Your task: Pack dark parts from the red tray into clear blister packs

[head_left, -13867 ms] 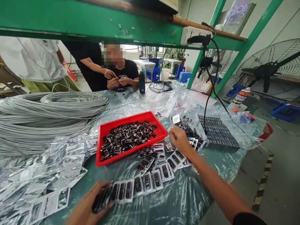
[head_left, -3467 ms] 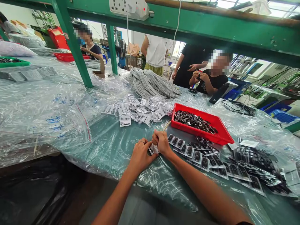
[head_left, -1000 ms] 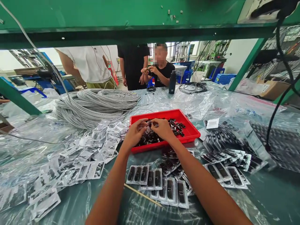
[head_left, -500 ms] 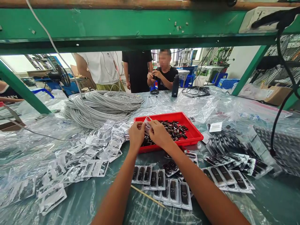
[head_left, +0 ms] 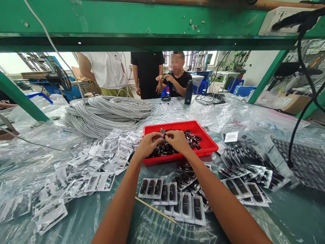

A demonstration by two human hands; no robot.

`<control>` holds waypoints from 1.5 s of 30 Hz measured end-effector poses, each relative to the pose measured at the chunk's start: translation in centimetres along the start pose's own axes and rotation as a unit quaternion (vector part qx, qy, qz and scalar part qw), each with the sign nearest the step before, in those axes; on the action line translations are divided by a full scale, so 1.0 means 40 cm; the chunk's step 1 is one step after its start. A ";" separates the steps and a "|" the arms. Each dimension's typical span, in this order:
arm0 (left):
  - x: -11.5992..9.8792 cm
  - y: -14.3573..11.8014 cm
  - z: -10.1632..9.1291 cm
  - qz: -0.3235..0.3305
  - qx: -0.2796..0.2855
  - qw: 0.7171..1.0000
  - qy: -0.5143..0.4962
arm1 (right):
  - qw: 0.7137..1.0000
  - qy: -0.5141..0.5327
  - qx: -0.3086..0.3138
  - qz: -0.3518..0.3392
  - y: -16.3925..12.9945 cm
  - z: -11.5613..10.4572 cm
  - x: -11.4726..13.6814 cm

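Over the red tray (head_left: 212, 145), both of my hands are close together, fingertips nearly meeting. My left hand (head_left: 147, 146) is closed in a pinch on a small clear plastic blister tray (head_left: 162, 130), seen almost edge-on between the hands. My right hand (head_left: 178, 141) is also pinched; what it grips is partly hidden by its fingers. Beneath them the red tray holds many small black and shiny metal pieces (head_left: 195, 139). Blister trays with dark pieces inside (head_left: 185, 205) lie in overlapping rows below my wrists. To the left spreads a heap of clear blister trays (head_left: 99, 166).
A thin wooden stick (head_left: 156, 210) lies between my forearms. More filled blister packs (head_left: 243, 157) are stacked at the right. Behind are a grey cable coil (head_left: 109, 113), a dark bottle (head_left: 188, 93) and a seated co-worker (head_left: 177, 79). A green beam (head_left: 142, 20) crosses overhead.
The clear blister tray, earlier raised and facing me between both hands, is now lower and tilted. The right hand's fingers have curled in, and the view has shifted slightly.
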State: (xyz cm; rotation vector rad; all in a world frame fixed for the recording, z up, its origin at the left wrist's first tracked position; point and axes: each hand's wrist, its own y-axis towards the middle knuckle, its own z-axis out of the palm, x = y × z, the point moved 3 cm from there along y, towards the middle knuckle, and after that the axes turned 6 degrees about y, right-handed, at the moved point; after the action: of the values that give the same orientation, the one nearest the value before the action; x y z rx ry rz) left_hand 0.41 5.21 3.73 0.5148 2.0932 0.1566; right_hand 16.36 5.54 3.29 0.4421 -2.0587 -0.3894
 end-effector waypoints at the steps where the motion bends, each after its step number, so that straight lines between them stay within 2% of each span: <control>1: -0.006 0.001 -0.006 0.007 0.003 0.999 0.046 | 1.000 -0.004 0.014 -0.003 0.001 -0.002 -0.004; 5: -0.007 0.003 -0.031 -0.022 -0.062 0.972 0.226 | 0.997 0.000 0.065 -0.038 0.003 -0.015 -0.015; 7: 0.003 0.002 -0.037 -0.055 -0.095 0.966 0.234 | 0.995 -0.039 0.050 -0.080 0.002 -0.016 -0.007; 10: 0.021 0.001 -0.030 -0.116 -0.118 0.978 0.130 | 0.987 -0.088 0.006 -0.132 -0.009 0.007 0.024; 12: 0.024 0.002 -0.016 -0.132 -0.129 0.982 0.047 | 0.985 -0.100 -0.007 -0.141 -0.021 0.037 0.048; 15: 0.012 0.003 0.005 -0.103 -0.181 0.978 -0.012 | 0.986 -0.106 -0.030 -0.123 -0.034 0.072 0.070; 18: 0.003 -0.001 0.019 -0.075 -0.224 0.969 -0.075 | 0.991 -0.058 -0.056 -0.104 -0.035 0.071 0.073; 20: 0.000 -0.003 0.022 -0.058 -0.213 0.966 -0.133 | 0.994 0.006 -0.072 -0.079 -0.031 0.056 0.067; 23: -0.004 -0.003 0.014 -0.027 -0.156 0.973 -0.167 | 0.991 0.090 -0.088 -0.034 -0.023 0.031 0.053; 26: -0.010 -0.003 -0.004 -0.030 -0.118 0.987 -0.106 | 0.992 0.103 -0.068 -0.015 -0.017 0.021 0.040; 29: -0.016 -0.007 -0.037 -0.056 -0.159 0.984 0.062 | 0.998 0.058 -0.025 -0.015 -0.011 0.018 0.027; 31: -0.016 -0.017 -0.070 -0.081 -0.205 0.962 0.162 | 0.999 0.014 -0.018 -0.038 -0.005 0.008 0.029; 34: -0.007 -0.062 -0.142 -0.127 -0.288 0.918 0.239 | 0.995 -0.046 -0.029 -0.084 0.000 -0.013 0.070; 36: -0.006 -0.119 -0.192 -0.139 -0.354 0.881 0.281 | 0.992 -0.064 0.027 -0.104 -0.017 -0.007 0.122; 37: -0.008 -0.152 -0.210 -0.136 -0.371 0.868 0.302 | 0.987 -0.065 0.095 -0.115 -0.039 0.009 0.154; 38: -0.011 -0.186 -0.221 -0.130 -0.364 0.866 0.318 | 0.972 -0.068 0.188 -0.127 -0.073 0.034 0.188; 39: -0.013 -0.219 -0.223 -0.123 -0.332 0.877 0.326 | 0.945 -0.077 0.285 -0.138 -0.120 0.064 0.222; 40: -0.015 -0.250 -0.216 -0.113 -0.275 0.898 0.324 | 0.905 -0.095 0.387 -0.147 -0.179 0.097 0.252; 41: -0.016 -0.279 -0.200 -0.099 -0.202 0.923 0.312 | 0.867 -0.129 0.459 -0.148 -0.243 0.130 0.278; 43: -0.018 -0.333 -0.154 -0.058 -0.039 0.961 0.268 | 0.841 -0.239 0.469 -0.121 -0.355 0.181 0.314; 45: -0.018 -0.375 -0.103 -0.018 0.099 0.968 0.231 | 0.822 -0.319 0.459 -0.114 -0.444 0.219 0.334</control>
State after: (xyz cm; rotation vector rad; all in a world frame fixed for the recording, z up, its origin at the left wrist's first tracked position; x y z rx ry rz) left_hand -7.16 -8.30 1.95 0.6028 2.5902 0.0469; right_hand 5.14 -15.43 1.17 1.2820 -2.7811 0.4439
